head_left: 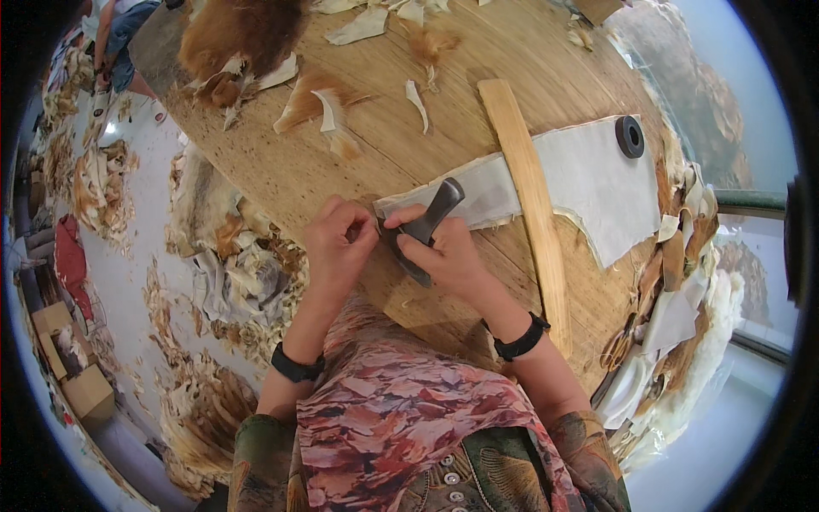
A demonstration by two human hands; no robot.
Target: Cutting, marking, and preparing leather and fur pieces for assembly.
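My right hand (448,252) is wrapped round a dark grey tool with a smooth, curved handle (444,198). Its working end is hidden by my fingers. Close beside it, my left hand (341,235) is closed in a pinch, and what lies between its fingertips is too small to make out. Both hands are at the near left end of a pale, flat hide piece (589,183) on the wooden table (341,183). A long wooden slat (522,162) lies across that piece, and a black ring-shaped weight (630,136) rests on its far right corner.
Brown fur (243,38) and several pale hide scraps (415,104) lie on the table's far side. Scissors (618,343) and stacked hide strips (674,320) line the right edge. Scrap heaps (252,277) and cardboard boxes (88,392) stand on the left floor; another person (119,43) is at far left.
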